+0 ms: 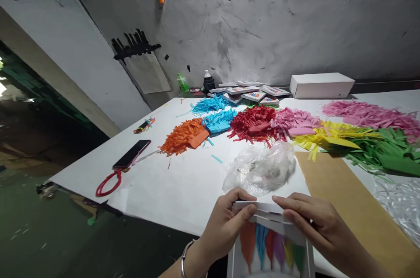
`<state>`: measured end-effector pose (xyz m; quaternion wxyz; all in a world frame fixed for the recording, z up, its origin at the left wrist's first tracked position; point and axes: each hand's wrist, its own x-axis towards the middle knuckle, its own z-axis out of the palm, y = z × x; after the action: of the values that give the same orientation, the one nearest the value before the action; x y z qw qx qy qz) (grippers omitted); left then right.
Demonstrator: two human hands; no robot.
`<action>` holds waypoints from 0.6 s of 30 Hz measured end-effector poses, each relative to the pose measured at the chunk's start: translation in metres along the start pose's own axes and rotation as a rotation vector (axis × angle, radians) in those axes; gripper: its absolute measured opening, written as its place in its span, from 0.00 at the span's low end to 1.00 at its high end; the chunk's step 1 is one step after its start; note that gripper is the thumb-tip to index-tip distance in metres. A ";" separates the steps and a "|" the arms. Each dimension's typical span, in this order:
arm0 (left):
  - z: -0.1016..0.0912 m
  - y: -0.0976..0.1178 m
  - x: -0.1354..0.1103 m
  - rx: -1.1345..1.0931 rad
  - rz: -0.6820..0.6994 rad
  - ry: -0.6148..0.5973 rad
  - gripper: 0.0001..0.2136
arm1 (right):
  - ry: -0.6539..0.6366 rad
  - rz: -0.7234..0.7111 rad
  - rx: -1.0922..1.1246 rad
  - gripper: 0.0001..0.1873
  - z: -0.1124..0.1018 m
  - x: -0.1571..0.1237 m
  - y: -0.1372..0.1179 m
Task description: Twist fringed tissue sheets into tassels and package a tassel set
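Note:
A white box (231, 260) with colourful paper tassels (261, 243) showing in its front lies at the table's near edge. My left hand (229, 217) pinches the left end of the white flap (269, 212) at the box's top, thumb in front and fingers behind. At the flap's right end is my right hand (315, 221), fingers stretched out and resting along it. The tassels hang in a row of orange, blue, red, purple, yellow and green. Just beyond the flap sits a crumpled clear plastic bag (260, 166).
Bundles of cut tissue paper in orange (183, 136), blue (218, 120), red (254, 123), pink (374, 116), yellow (337, 138) and green (390, 151) spread across the table. Flat boxes (243, 90) pile by the wall near a white carton (321, 85). A phone (133, 154) lies left; brown cardboard (348, 203) lies right.

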<state>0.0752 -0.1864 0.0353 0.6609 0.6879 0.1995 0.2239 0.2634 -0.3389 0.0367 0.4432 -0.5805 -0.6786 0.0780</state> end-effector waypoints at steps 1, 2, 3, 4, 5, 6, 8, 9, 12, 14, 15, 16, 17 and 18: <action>0.000 -0.001 0.000 0.010 0.000 0.002 0.16 | 0.002 0.048 0.050 0.19 0.001 0.000 0.000; -0.001 -0.002 0.001 0.023 -0.002 0.003 0.16 | 0.012 0.082 0.072 0.19 0.002 0.001 0.001; -0.001 -0.004 0.001 0.032 -0.008 -0.002 0.16 | 0.016 0.103 0.065 0.19 0.002 0.001 0.001; -0.002 -0.004 0.002 0.032 -0.018 -0.018 0.16 | 0.002 0.116 0.040 0.18 0.001 0.003 0.000; -0.003 -0.004 0.002 0.027 -0.028 -0.043 0.16 | -0.037 0.133 0.009 0.16 -0.001 0.005 -0.001; -0.004 -0.003 0.003 0.018 -0.034 -0.080 0.16 | -0.098 0.149 -0.018 0.15 -0.005 0.009 -0.004; -0.008 0.003 0.005 0.014 -0.026 -0.185 0.17 | -0.275 0.210 -0.028 0.17 -0.015 0.020 -0.009; -0.010 0.008 0.006 0.022 -0.020 -0.244 0.18 | -0.371 0.260 -0.005 0.18 -0.020 0.026 -0.011; -0.011 0.019 0.012 0.024 -0.044 -0.349 0.21 | -0.543 0.429 0.144 0.23 -0.033 0.044 -0.013; -0.007 0.022 0.016 0.040 -0.067 -0.263 0.21 | -0.565 0.490 0.233 0.25 -0.036 0.051 -0.012; -0.004 0.022 0.017 0.059 -0.077 -0.189 0.21 | -0.563 0.501 0.255 0.25 -0.036 0.053 -0.010; 0.000 0.021 0.018 0.075 -0.086 -0.121 0.20 | -0.559 0.499 0.260 0.25 -0.036 0.055 -0.009; 0.003 0.019 0.018 0.076 -0.099 -0.079 0.20 | -0.559 0.495 0.259 0.25 -0.036 0.055 -0.007; 0.006 0.017 0.018 0.055 -0.116 -0.066 0.20 | -0.564 0.492 0.262 0.25 -0.036 0.055 -0.006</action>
<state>0.0929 -0.1823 0.0532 0.6599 0.7000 0.2234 0.1568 0.2877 -0.3081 0.0895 0.2777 -0.6202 -0.5985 0.4243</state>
